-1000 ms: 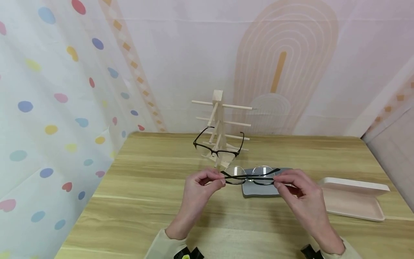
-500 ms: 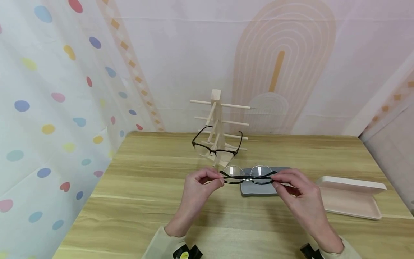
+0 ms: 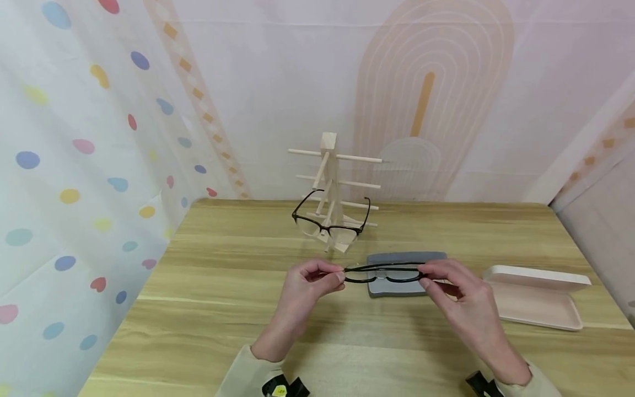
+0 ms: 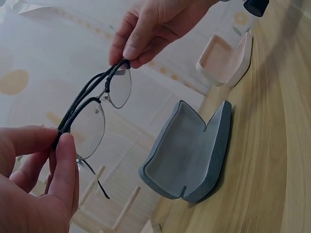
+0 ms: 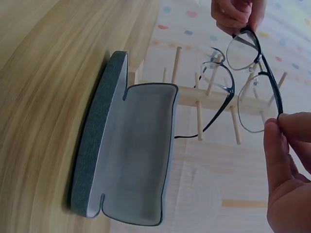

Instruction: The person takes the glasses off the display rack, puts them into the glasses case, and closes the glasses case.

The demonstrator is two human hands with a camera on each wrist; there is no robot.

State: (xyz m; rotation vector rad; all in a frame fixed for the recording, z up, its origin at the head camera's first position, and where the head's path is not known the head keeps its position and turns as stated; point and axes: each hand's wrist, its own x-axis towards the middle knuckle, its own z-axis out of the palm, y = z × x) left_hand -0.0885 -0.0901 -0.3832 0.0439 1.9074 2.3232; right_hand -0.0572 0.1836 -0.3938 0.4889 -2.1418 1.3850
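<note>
The table (image 3: 198, 309) lies below the fingers; the wooden stand (image 3: 333, 175) rises beyond them, the open grey case (image 5: 138, 150) nearer. Left hand (image 3: 305, 295) and right hand (image 3: 463, 295) each pinch one end of the dark-rimmed glasses (image 4: 80, 109), between them above the table. Best hold level, pinch lightly, fingertips off the lenses (image 5: 249, 109).

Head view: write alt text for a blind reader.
Left hand and right hand pinch folded black eyeglasses in front of an open gray glasses case. Behind, another pair hangs on a wooden display stand; at right lies an open pink case.
</note>
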